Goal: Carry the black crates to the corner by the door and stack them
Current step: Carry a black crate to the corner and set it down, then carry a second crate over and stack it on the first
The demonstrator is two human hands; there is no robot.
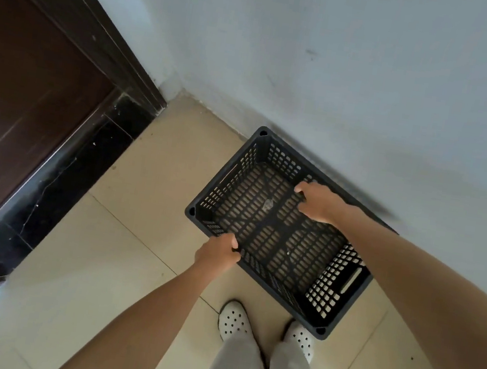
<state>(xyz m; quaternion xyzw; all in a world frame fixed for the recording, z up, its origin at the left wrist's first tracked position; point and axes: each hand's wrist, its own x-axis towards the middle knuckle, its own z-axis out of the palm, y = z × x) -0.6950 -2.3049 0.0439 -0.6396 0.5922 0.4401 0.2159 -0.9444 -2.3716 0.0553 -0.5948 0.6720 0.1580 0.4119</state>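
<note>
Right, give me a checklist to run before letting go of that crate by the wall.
1. Left hand gripping the near long rim of the black crate: ok.
2. Right hand gripping the far long rim: ok.
3. Crate close along the wall: ok.
4. Crate in the corner by the door: not ok, bare floor lies between.
5. Crate resting on the floor: cannot tell.
6. White shoes clear of the crate: cannot tell, a corner overlaps them.

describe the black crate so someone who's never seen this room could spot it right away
Start at the dark wooden door, then follow the white wall rightward past the corner. The black crate sits there over beige floor tiles, gripped by both hands; it alone has perforated lattice sides and base.
</note>
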